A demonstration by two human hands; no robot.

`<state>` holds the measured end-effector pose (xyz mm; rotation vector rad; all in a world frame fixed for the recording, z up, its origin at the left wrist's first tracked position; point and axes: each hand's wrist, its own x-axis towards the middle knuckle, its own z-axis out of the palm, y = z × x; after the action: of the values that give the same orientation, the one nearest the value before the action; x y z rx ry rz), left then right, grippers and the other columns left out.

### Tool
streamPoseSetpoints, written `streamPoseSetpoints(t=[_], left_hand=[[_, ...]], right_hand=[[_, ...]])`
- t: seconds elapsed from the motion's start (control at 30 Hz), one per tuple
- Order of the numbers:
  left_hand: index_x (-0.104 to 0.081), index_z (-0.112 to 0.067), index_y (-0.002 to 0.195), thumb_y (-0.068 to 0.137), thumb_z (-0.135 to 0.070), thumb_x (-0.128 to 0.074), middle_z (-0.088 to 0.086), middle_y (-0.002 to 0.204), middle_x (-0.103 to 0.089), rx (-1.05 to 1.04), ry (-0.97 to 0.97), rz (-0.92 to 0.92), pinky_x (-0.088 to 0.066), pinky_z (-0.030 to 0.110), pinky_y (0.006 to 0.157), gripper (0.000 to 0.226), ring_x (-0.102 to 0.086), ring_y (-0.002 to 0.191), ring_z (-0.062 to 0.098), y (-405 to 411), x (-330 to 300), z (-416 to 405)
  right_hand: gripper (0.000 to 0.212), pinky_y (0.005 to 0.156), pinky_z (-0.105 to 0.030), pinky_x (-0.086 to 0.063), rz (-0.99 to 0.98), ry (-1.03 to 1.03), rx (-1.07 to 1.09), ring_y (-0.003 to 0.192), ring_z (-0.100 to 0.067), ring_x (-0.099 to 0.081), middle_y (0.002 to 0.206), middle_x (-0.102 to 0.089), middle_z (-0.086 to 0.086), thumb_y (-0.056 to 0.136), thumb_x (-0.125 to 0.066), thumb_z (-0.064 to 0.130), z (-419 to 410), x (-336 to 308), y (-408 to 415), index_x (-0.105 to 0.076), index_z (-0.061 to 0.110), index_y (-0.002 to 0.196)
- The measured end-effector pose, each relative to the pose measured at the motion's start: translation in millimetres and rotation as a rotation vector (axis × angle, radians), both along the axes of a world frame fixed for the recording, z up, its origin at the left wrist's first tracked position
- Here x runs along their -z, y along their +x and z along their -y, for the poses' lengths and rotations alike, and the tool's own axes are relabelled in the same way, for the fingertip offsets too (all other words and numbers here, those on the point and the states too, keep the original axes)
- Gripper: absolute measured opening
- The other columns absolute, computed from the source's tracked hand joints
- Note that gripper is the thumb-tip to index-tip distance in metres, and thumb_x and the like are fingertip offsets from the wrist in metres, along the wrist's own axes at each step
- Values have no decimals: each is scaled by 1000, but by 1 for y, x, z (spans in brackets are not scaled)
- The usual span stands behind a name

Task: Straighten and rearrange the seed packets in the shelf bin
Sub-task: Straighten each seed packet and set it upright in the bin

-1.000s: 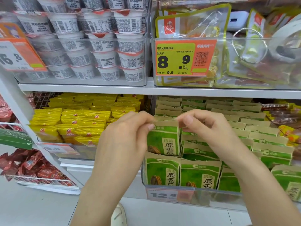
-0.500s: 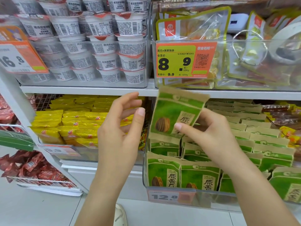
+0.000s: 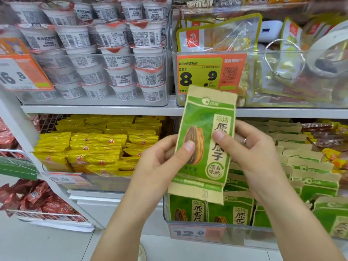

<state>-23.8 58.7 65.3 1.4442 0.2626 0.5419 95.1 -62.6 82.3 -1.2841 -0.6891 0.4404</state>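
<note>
A green and tan seed packet [image 3: 204, 117] with a sunflower seed picture is held upright in front of the shelf, above the bin. My left hand [image 3: 160, 166] pinches its left edge, thumb on the front. My right hand [image 3: 250, 153] pinches its right side, thumb on the printed characters. Below and behind stands the clear shelf bin [image 3: 216, 232], filled with several rows of the same green packets [image 3: 308, 183], most upright, some leaning.
Yellow snack packs [image 3: 98, 147] fill the bin to the left. White cups [image 3: 113, 59] are stacked on the shelf above, beside a clear bin with an orange 8.9 price tag [image 3: 211, 72]. A 12.8 tag [image 3: 190, 232] hangs on the seed bin. Red packs [image 3: 37, 200] sit lower left.
The packet was pulled out of the second row, lifted and turned upright facing me. My left hand, open half a second ago, now pinches its left edge.
</note>
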Motion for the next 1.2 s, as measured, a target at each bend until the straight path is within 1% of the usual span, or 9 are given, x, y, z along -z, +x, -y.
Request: streamPoseSetpoints(t=[0.13, 0.23, 0.37, 0.53, 0.87, 0.97, 1.07, 1.13, 1.2], left_hand=[[-71, -17, 103, 80, -25, -65, 12, 95, -76, -40, -58, -3, -58, 29, 68, 26, -74, 84, 22, 2, 4, -1], [-69, -17, 107, 80, -27, -65, 11, 96, -76, -93, -78, 26, -59, 31, 70, 29, -74, 87, 23, 3, 5, -1], [-66, -14, 111, 84, -25, -72, 10, 97, -76, -117, -85, 67, -59, 29, 67, 30, -74, 87, 22, 2, 1, 1], [-66, -13, 111, 79, -24, -63, 9, 96, -77, -111, -86, 84, -58, 27, 65, 34, -74, 85, 21, 0, -2, 1], [-68, -16, 113, 78, -27, -66, 5, 99, -77, -138, -62, 88, -57, 25, 66, 37, -74, 88, 17, -1, -5, 0], [-60, -26, 122, 79, -28, -69, -10, 107, -74, -347, 133, 101, -54, 17, 75, 44, -70, 98, 7, 3, -2, 3], [-52, -40, 111, 83, -30, -75, -22, 110, -66, -560, 395, 116, -53, 16, 80, 37, -65, 105, 1, 4, 1, 9], [-54, -40, 105, 79, -41, -69, -25, 111, -64, -526, 436, 98, -54, 20, 83, 30, -62, 109, 0, 3, -2, 14], [-54, -36, 104, 73, -47, -67, -27, 110, -65, -391, 367, 96, -54, 22, 84, 35, -63, 107, 1, 2, -5, 17]], right_hand=[[31, 56, -23, -57, -32, -21, -29, 70, -12, -72, 83, -76, 1, 76, -58, 34, -2, 3, -1, -68, 18, 101], [40, 57, -21, -55, -50, -43, -62, 75, -12, -71, 92, -76, 0, 77, -55, 42, -2, 4, 1, -68, 18, 105], [40, 57, -19, -53, -51, -49, -110, 77, -9, -71, 95, -76, 1, 75, -60, 35, -2, 4, 0, -67, 18, 110], [38, 57, -22, -55, -39, -24, -118, 80, -12, -71, 96, -76, 1, 76, -60, 32, -3, 5, -1, -67, 18, 111], [29, 57, -23, -56, 47, 24, -55, 77, -8, -71, 93, -76, 7, 79, -63, 30, -5, 6, -7, -67, 22, 107], [25, 66, -22, -56, 258, -3, 99, 88, -8, -69, 97, -73, 15, 80, -73, 39, -5, 9, -13, -66, 35, 104], [24, 67, -20, -56, 368, -20, 212, 90, -3, -66, 98, -70, 25, 77, -70, 42, -7, 13, -20, -62, 41, 99], [24, 66, -16, -54, 359, 24, 211, 88, -3, -66, 98, -70, 25, 78, -73, 40, -9, 14, -23, -61, 41, 99], [17, 65, -15, -54, 369, 77, 179, 87, -3, -67, 97, -71, 21, 86, -67, 37, -10, 15, -24, -63, 38, 102]])
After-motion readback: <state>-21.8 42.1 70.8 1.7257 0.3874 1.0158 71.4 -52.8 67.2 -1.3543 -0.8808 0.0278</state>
